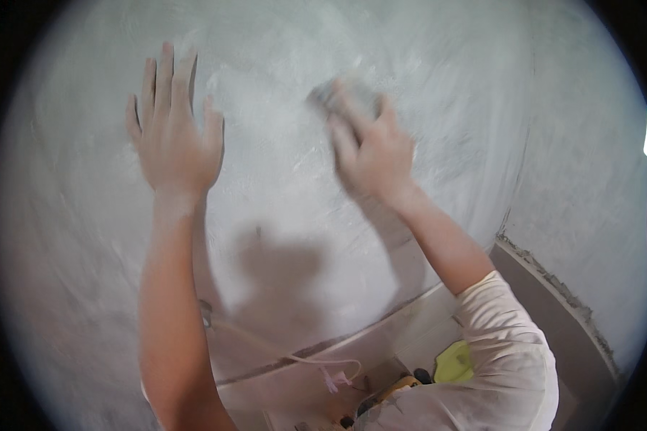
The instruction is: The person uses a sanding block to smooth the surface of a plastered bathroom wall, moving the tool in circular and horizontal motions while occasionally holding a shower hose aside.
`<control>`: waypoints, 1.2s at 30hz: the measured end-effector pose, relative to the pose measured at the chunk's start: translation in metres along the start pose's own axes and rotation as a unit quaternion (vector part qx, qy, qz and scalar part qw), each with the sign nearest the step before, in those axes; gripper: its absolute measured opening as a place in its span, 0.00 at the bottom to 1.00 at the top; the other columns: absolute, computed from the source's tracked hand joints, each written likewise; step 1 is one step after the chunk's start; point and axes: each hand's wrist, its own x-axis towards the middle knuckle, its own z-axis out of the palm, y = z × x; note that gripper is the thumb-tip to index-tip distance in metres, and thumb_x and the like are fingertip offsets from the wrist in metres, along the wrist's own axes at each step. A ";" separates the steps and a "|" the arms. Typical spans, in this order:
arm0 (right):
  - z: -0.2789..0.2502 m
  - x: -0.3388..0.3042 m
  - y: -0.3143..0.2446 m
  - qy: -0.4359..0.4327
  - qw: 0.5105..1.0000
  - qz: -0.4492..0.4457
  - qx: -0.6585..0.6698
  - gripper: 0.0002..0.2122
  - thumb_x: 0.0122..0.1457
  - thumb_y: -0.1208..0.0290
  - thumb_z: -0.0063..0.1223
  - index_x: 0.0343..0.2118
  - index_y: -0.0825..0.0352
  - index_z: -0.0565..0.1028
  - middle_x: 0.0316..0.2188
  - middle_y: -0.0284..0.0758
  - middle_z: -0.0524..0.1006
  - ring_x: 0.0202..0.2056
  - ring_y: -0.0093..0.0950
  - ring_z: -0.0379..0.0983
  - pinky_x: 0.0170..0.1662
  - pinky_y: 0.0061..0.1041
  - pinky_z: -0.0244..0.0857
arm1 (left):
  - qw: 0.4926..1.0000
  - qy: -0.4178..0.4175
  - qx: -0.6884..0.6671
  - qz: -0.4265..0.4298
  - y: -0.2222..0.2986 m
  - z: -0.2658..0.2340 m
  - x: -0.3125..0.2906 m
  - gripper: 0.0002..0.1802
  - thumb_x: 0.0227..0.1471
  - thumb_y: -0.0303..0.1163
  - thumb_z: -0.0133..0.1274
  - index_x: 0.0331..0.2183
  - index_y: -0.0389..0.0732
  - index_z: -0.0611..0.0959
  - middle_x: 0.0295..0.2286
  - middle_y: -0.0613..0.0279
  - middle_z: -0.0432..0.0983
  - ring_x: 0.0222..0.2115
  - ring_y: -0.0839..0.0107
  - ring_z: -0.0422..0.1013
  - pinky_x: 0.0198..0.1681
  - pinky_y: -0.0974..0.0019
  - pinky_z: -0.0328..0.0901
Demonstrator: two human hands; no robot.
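A pale plastered wall (pixel 280 187) fills the room in front of the person, dusty and streaked. The left hand (pixel 174 136) lies flat and open against it, fingers spread, while the right hand (pixel 370 147) grips a grey sanding block (pixel 331 93), pressing it to the wall higher up. Blurred as it is, the block could slip and gouge the plaster if pressed unevenly.

No packages, labels, signs or screens are showing anywhere in view. The only item coming close is a small yellow-green object (pixel 453 363) sitting low at the bottom right, just beside the white sleeve; it's too blurred and too cut off to tell what kind of thing it is, and no label is showing on it.
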 end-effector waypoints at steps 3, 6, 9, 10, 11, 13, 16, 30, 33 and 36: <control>0.010 0.005 -0.002 0.101 0.992 0.079 -0.006 0.25 0.67 0.56 0.55 0.67 0.46 0.72 0.50 0.55 0.71 0.40 0.49 0.80 0.36 0.38 0.77 | 0.993 -0.037 0.095 -0.052 0.015 0.001 0.010 0.44 0.65 0.58 0.47 0.74 0.55 0.53 0.74 0.52 0.42 0.74 0.51 0.41 0.70 0.25 0.38; 0.013 -0.013 -0.025 0.066 0.996 0.065 0.014 0.25 0.66 0.56 0.56 0.66 0.47 0.73 0.49 0.54 0.70 0.39 0.49 0.80 0.39 0.41 0.76 | 0.978 -0.066 0.061 -0.188 0.032 -0.014 0.058 0.51 0.63 0.62 0.48 0.74 0.52 0.44 0.73 0.40 0.34 0.74 0.41 0.34 0.66 0.16 0.34; 0.012 -0.018 -0.035 0.011 0.998 0.009 0.060 0.25 0.65 0.56 0.56 0.66 0.48 0.73 0.48 0.53 0.71 0.40 0.50 0.79 0.45 0.46 0.75 | 0.956 -0.002 0.085 -0.279 -0.014 0.024 0.084 0.56 0.61 0.72 0.42 0.75 0.57 0.40 0.72 0.32 0.33 0.72 0.30 0.34 0.63 0.11 0.35; 0.006 -0.015 -0.025 0.020 0.999 0.035 0.023 0.25 0.65 0.56 0.56 0.66 0.48 0.73 0.48 0.53 0.71 0.41 0.50 0.79 0.45 0.45 0.75 | 0.953 -0.010 0.081 -0.293 -0.012 0.028 0.084 0.56 0.61 0.72 0.43 0.75 0.56 0.40 0.72 0.32 0.33 0.72 0.30 0.34 0.63 0.11 0.35; 0.001 -0.011 -0.014 0.030 0.998 0.060 -0.014 0.25 0.65 0.55 0.56 0.66 0.47 0.74 0.49 0.54 0.71 0.41 0.50 0.79 0.46 0.45 0.75 | 0.952 -0.029 0.083 -0.292 -0.010 0.032 0.085 0.56 0.61 0.72 0.43 0.75 0.56 0.40 0.72 0.32 0.33 0.72 0.30 0.34 0.63 0.11 0.35; -0.008 0.001 0.007 0.070 0.994 0.074 -0.043 0.25 0.66 0.54 0.55 0.66 0.48 0.74 0.51 0.56 0.72 0.42 0.51 0.79 0.47 0.45 0.74 | 0.954 -0.060 0.089 -0.280 -0.004 0.034 0.095 0.56 0.61 0.72 0.43 0.75 0.56 0.40 0.72 0.31 0.33 0.72 0.29 0.34 0.63 0.11 0.35; -0.011 0.004 0.023 0.077 0.984 0.160 -0.003 0.24 0.66 0.55 0.55 0.65 0.48 0.74 0.53 0.56 0.71 0.43 0.53 0.78 0.47 0.45 0.74 | 0.950 -0.096 0.118 -0.274 -0.016 0.032 0.092 0.56 0.60 0.72 0.44 0.75 0.56 0.40 0.72 0.31 0.33 0.72 0.29 0.34 0.63 0.12 0.35; -0.008 0.000 0.010 0.076 0.985 0.152 -0.018 0.25 0.66 0.57 0.57 0.66 0.48 0.72 0.50 0.53 0.72 0.41 0.47 0.79 0.35 0.39 0.76 | 0.942 -0.141 0.170 -0.252 -0.031 0.026 0.101 0.58 0.60 0.71 0.46 0.75 0.54 0.40 0.71 0.28 0.33 0.71 0.25 0.33 0.64 0.14 0.34; 0.010 -0.028 -0.003 0.010 1.000 -0.026 0.005 0.25 0.66 0.55 0.57 0.66 0.47 0.72 0.50 0.54 0.73 0.42 0.47 0.80 0.35 0.40 0.77 | 0.943 -0.138 0.174 -0.249 -0.036 0.025 0.098 0.58 0.60 0.71 0.47 0.75 0.54 0.40 0.71 0.27 0.33 0.71 0.24 0.32 0.65 0.14 0.34; -0.022 0.013 0.019 -0.011 0.999 0.034 0.022 0.24 0.66 0.55 0.56 0.66 0.46 0.72 0.52 0.55 0.72 0.45 0.48 0.80 0.37 0.41 0.78 | 0.943 -0.137 0.182 -0.242 -0.042 0.018 0.098 0.59 0.59 0.71 0.47 0.75 0.53 0.40 0.71 0.26 0.33 0.71 0.24 0.32 0.65 0.15 0.34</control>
